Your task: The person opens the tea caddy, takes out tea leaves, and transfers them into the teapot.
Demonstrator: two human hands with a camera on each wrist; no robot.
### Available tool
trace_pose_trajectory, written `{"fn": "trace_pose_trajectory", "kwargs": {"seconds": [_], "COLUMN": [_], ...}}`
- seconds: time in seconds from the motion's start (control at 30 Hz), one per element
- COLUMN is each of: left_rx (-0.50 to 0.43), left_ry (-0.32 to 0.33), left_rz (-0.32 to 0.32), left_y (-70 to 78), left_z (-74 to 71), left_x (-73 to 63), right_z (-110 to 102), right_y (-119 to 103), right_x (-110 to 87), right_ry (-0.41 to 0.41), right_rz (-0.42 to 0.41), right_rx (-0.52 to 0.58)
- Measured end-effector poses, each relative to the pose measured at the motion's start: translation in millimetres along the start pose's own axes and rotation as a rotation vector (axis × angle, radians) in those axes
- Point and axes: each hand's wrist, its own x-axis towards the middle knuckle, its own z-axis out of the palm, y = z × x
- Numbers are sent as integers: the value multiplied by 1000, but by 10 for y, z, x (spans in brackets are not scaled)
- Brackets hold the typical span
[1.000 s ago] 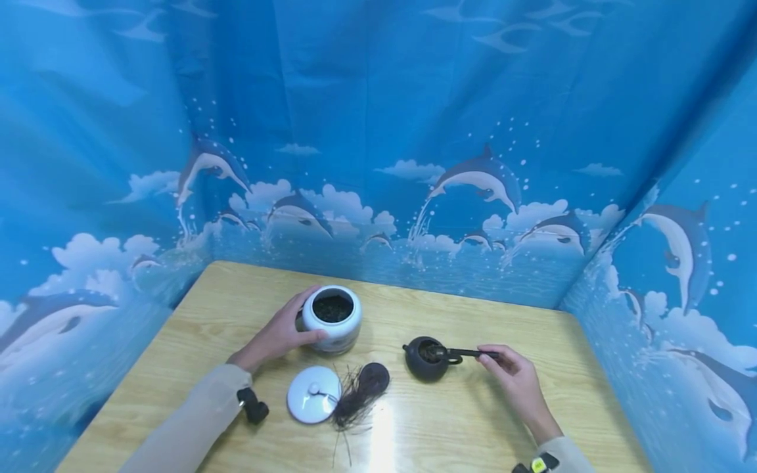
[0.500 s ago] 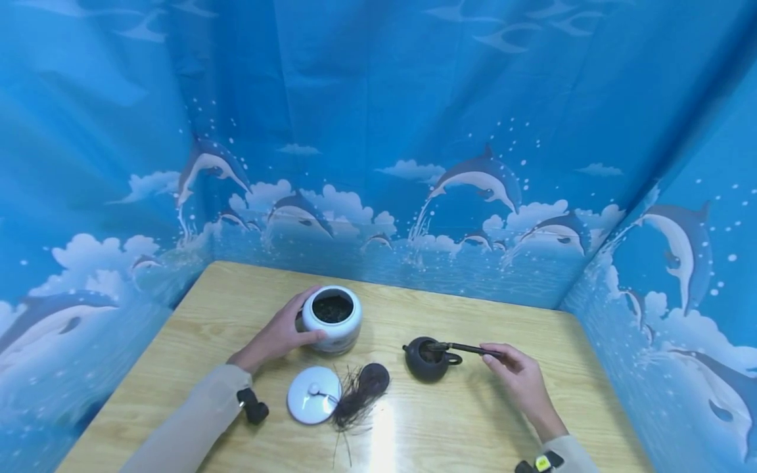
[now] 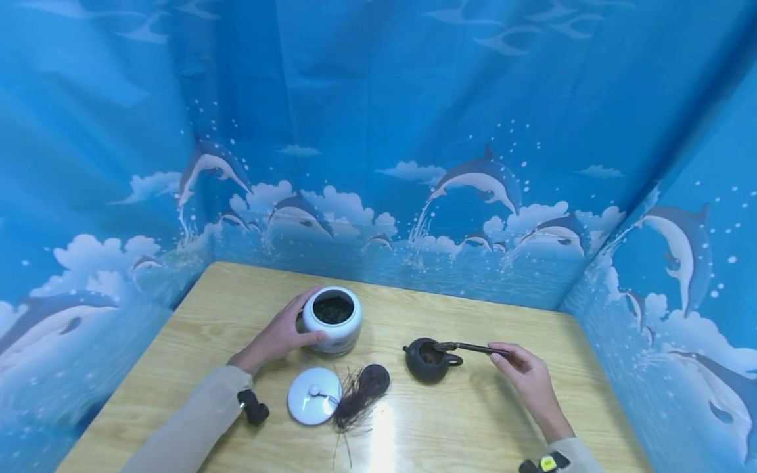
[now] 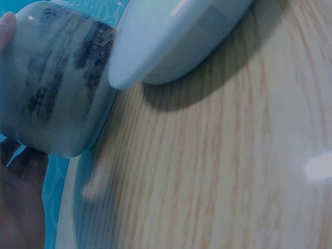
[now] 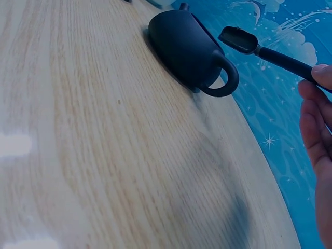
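A white lidless jar (image 3: pixel 349 328) with dark contents stands at the table's left; in the left wrist view its side shows a dark painted pattern. My left hand (image 3: pixel 290 332) holds it round the left side, thumb in front. My right hand (image 3: pixel 526 378) pinches the dark handle of a tea scoop (image 3: pixel 473 347) between thumb and fingers. The scoop's head is just above the open mouth of a small dark teapot (image 3: pixel 422 373), whose handle faces right. In the right wrist view the scoop (image 5: pixel 282 61) is apart from the teapot (image 5: pixel 179 44), with little visible in its bowl.
A white knobbed lid (image 3: pixel 307 404) lies in front of the jar. Beside it are a dark disc (image 3: pixel 374 380) and a tangle of dark strands (image 3: pixel 353 410) touching the lid. A blue dolphin curtain (image 3: pixel 367 164) borders the wooden table (image 3: pixel 473 433) at the back and sides.
My right hand has drawn the scoop slightly up and to the right, lifting its head from inside the teapot to above the mouth. The left hand and jar have stayed put.
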Motion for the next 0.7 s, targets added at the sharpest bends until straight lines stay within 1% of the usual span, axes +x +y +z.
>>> {"fn": "trace_pose_trajectory", "kwargs": {"seconds": [0.17,0.33,0.5,0.7], "left_rx": [0,-9,-14,-18], "left_ry": [1,0,0,2], "left_rz": [3,15,14,5], "left_y": [-12,-29,-17,11], "left_z": [0,5,3,-3], "left_x": [-3,-5,-9,-11], "right_z": [-8,-16,-27,-48], "right_y": [-18,14,6,-33], "right_x": [-5,-13,-14,-3], "right_ry": [8,-36,-29,-3], "right_rz": [2,-13,21,57], "right_rx": [1,14,-7,15]}}
